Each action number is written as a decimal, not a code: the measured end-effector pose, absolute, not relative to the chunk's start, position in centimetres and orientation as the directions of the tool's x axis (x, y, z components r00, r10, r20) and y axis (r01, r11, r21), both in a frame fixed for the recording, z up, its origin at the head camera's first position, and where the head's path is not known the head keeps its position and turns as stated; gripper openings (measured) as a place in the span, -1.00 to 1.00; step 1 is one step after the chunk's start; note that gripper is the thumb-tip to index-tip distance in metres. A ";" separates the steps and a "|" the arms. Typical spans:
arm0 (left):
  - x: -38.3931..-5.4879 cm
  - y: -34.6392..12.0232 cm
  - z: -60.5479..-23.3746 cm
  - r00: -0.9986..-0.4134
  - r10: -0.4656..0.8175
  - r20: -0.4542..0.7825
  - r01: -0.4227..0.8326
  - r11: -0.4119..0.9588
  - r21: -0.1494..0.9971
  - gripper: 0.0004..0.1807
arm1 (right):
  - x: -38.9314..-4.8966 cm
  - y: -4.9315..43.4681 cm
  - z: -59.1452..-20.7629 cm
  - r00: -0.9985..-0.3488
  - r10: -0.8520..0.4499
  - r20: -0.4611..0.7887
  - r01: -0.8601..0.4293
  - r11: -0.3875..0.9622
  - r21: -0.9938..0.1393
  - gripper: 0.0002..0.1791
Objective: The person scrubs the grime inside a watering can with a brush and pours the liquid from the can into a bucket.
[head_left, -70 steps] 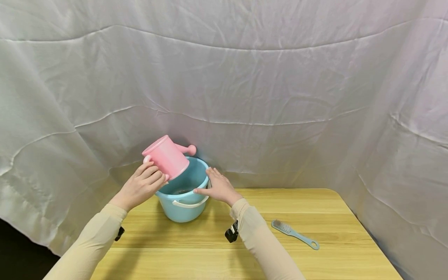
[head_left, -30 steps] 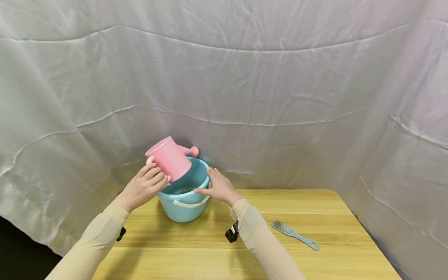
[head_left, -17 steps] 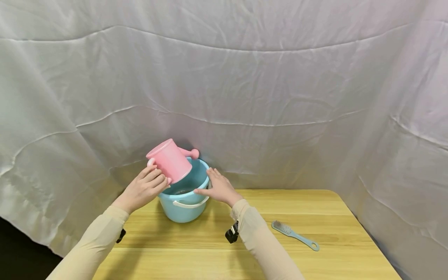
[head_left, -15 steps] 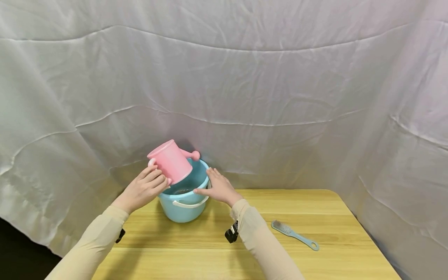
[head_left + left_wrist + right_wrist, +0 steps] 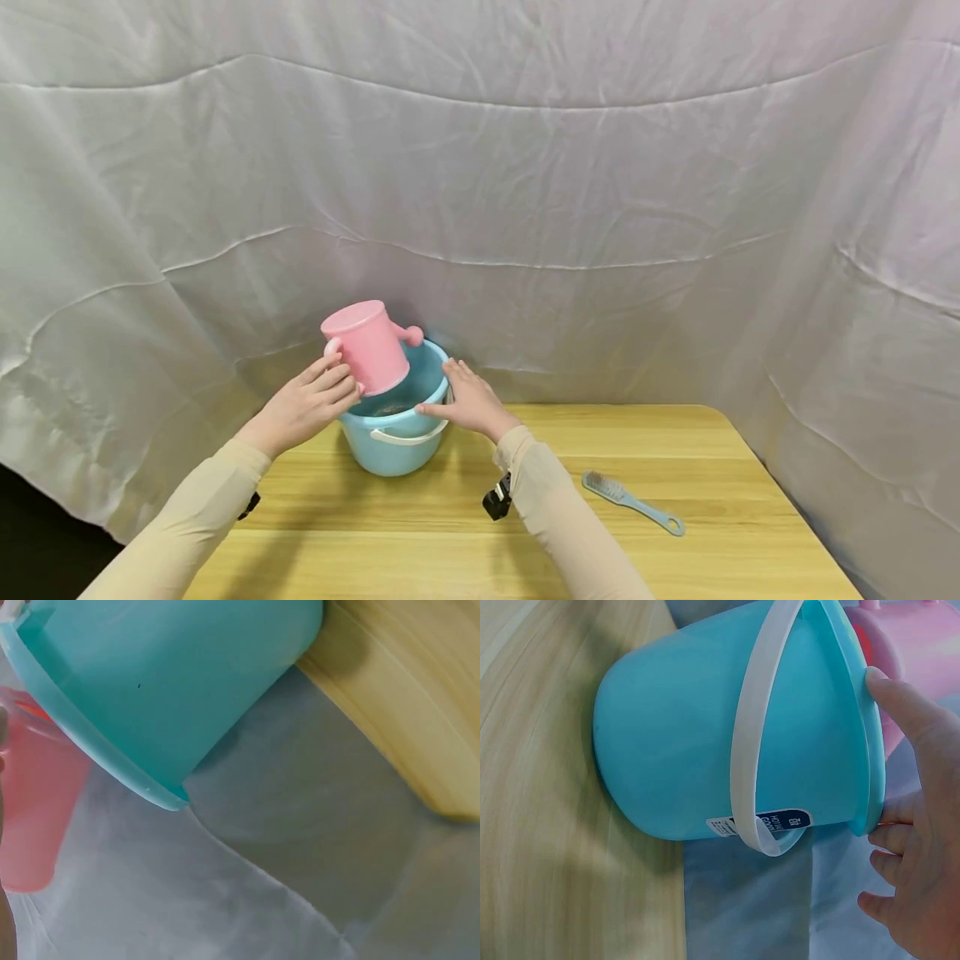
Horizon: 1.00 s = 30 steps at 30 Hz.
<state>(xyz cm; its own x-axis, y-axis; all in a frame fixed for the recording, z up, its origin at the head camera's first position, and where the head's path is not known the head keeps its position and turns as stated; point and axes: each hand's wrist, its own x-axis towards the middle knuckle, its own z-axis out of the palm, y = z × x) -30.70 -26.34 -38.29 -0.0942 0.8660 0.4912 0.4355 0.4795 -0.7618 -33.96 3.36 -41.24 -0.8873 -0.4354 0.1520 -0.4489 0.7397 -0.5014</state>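
My left hand (image 5: 303, 408) grips the handle of a pink watering can (image 5: 367, 350), held tilted over the light blue bucket (image 5: 390, 454). The can's round-headed spout points right, above the bucket's far rim. My right hand (image 5: 472, 402) rests spread on the bucket's right rim, its thumb on the near edge. Seen from the right wrist, the thumb (image 5: 900, 697) touches the rim and the other fingers lie along its far side. The bucket stands upright, its white handle (image 5: 750, 727) hanging down. In the left wrist view, the can (image 5: 37, 810) shows beyond the bucket's rim.
A blue brush (image 5: 633, 504) with a holed handle lies on the wooden table (image 5: 450, 558), right of the right forearm. Pale cloth (image 5: 555, 183) hangs behind the table and along both sides. The bucket stands near the table's back left.
The left hand first moves the watering can slightly right and down, then turns it more upright, its spout head drawing back a little left. The right hand, bucket and brush keep their places.
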 end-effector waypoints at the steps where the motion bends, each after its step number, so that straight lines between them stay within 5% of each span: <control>1: -30.6 -26.3 -38.1 -0.108 0.880 0.463 0.420 0.463 -0.781 -0.41 | -34.0 3.4 -41.3 -0.887 -0.435 0.153 -0.449 0.740 -0.501 0.11; 18: -30.2 -26.3 -37.4 -0.142 0.910 0.390 0.376 0.414 -0.829 -0.37 | -34.3 3.2 -41.5 -0.890 -0.428 0.157 -0.447 0.747 -0.493 0.11; 30: -30.3 -26.5 -38.2 -0.134 0.803 0.581 0.515 0.557 -0.652 -0.47 | -34.2 3.2 -41.4 -0.889 -0.429 0.158 -0.448 0.745 -0.495 0.12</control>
<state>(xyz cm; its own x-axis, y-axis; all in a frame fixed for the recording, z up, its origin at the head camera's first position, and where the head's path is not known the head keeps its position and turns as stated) -30.30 -26.49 -38.20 -0.1343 0.8030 0.5807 0.5146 0.5573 -0.6516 -34.16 3.22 -41.39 -0.8891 -0.4295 0.1581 -0.4477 0.7446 -0.4951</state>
